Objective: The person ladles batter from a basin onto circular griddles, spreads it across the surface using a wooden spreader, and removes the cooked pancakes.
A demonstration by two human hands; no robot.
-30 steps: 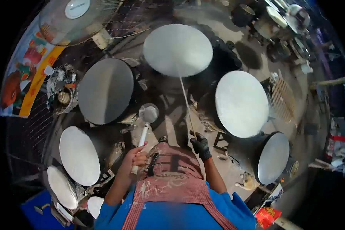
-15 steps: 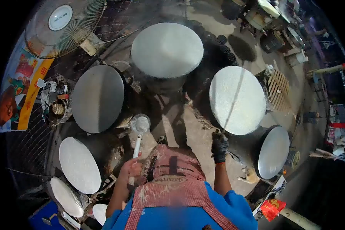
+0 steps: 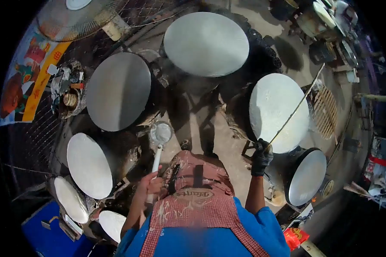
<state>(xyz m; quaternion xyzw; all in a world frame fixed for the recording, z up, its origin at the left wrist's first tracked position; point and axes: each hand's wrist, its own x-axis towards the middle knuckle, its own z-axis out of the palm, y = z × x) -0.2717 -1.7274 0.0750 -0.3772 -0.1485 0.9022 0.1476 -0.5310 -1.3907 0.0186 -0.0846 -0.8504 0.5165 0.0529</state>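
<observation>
My bare left hand (image 3: 149,186) is closed round the white handle of a ladle (image 3: 161,133), whose pale-coated bowl hangs over the floor, left of my legs. A dark glove covers my right hand (image 3: 261,158), which grips one end of a long thin stick (image 3: 299,104). That stick slants up and right across a round griddle (image 3: 273,107) with a whitish layer on it; whether it touches the surface I cannot tell. Just right of my gloved hand is a smaller grey griddle (image 3: 308,176). The bare dark griddle (image 3: 118,92) lies beyond the ladle, to its left.
A large pale-topped griddle (image 3: 206,43) stands straight ahead. More white-covered rounds, including one griddle (image 3: 89,165), line my left side. A fan (image 3: 75,19) stands at upper left, near wire mesh. Beyond the right griddle is a slatted wooden rack (image 3: 324,112).
My right hand has moved up and right, and its stick has swung from nearly upright to a stronger rightward slant. The ladle stays in my left hand. The whole view has shifted a little.
</observation>
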